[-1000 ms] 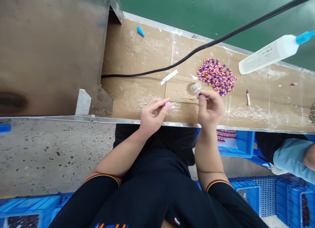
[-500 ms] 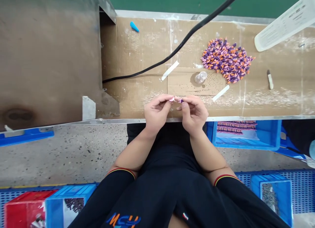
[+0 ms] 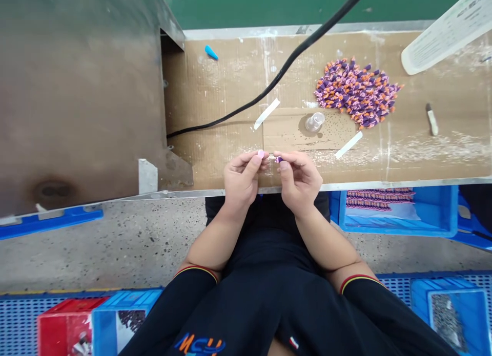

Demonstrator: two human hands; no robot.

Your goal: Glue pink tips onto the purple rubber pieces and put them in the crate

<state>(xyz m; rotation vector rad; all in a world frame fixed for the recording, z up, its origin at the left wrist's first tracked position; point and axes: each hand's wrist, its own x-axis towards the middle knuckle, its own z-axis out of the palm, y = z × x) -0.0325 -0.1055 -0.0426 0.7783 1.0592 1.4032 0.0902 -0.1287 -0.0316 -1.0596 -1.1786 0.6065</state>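
Observation:
My left hand [image 3: 240, 179] is shut on a small pink piece [image 3: 261, 154], held between thumb and forefinger. My right hand [image 3: 300, 182] pinches a tiny purple piece [image 3: 279, 160] at its fingertips. The two pieces are close together but apart, just above the bench's front edge. Beyond the hands, a heap of small purple-and-orange pieces [image 3: 357, 93] lies on the cardboard-covered bench [image 3: 215, 161]. A small clear glass bottle [image 3: 315, 122] stands nearer, on a cardboard patch.
A black cable [image 3: 269, 87] crosses the bench. Two white paper strips [image 3: 266, 113], a blue-tipped white squeeze bottle [image 3: 448, 36], a small brush [image 3: 432, 119] and a blue cone cap [image 3: 211, 52] lie about it. Blue crates [image 3: 400, 212] sit below, and a metal panel [image 3: 77, 100] stands left.
My hands have come together at the middle from their wider spacing a second ago, each still pinching its piece. The view has turned slightly, shifting the bench level in the frame.

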